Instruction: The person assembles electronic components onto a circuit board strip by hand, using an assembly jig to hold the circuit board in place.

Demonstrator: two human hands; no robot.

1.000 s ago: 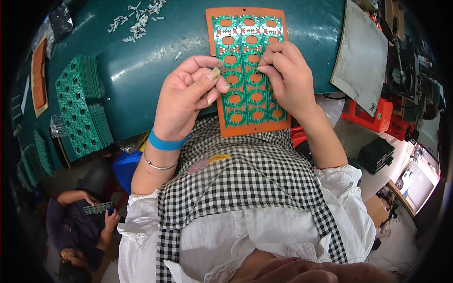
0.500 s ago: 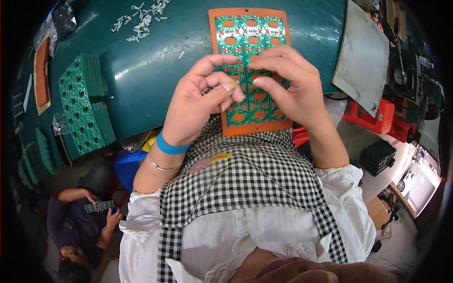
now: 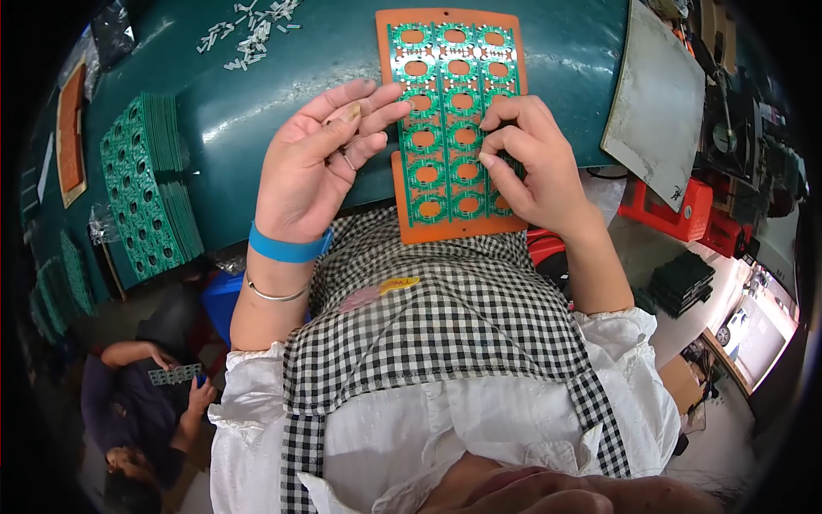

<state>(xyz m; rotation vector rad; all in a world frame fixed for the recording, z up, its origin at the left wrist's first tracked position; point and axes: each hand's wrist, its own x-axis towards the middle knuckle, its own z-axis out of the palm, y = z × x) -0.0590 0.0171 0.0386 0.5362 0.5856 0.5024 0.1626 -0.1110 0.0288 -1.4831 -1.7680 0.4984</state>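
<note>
A green circuit board panel (image 3: pixel 443 120) with rows of oval cutouts lies on an orange backing plate (image 3: pixel 411 231) in front of me. My left hand (image 3: pixel 321 154) is turned palm up at the panel's left edge, its fingers loosely stretched and apart. I see nothing held in it. Over the panel's right side is my right hand (image 3: pixel 535 158), fingers bent and thumb and fingertips drawn together close to the board. Whatever lies between those tips, if anything, is too small to make out.
Small pale parts (image 3: pixel 255 38) lie scattered on the green table (image 3: pixel 240 120). At left stands a stack of green panels (image 3: pixel 145 180). A grey sheet (image 3: pixel 655 103) hangs over the right edge, near a red stool (image 3: pixel 668 214). Another person (image 3: pixel 141 403) holds a board at lower left.
My left hand has drawn back left from the panel, its fingers straightening. My right hand has shifted slightly right and down, uncovering the panel's middle column.
</note>
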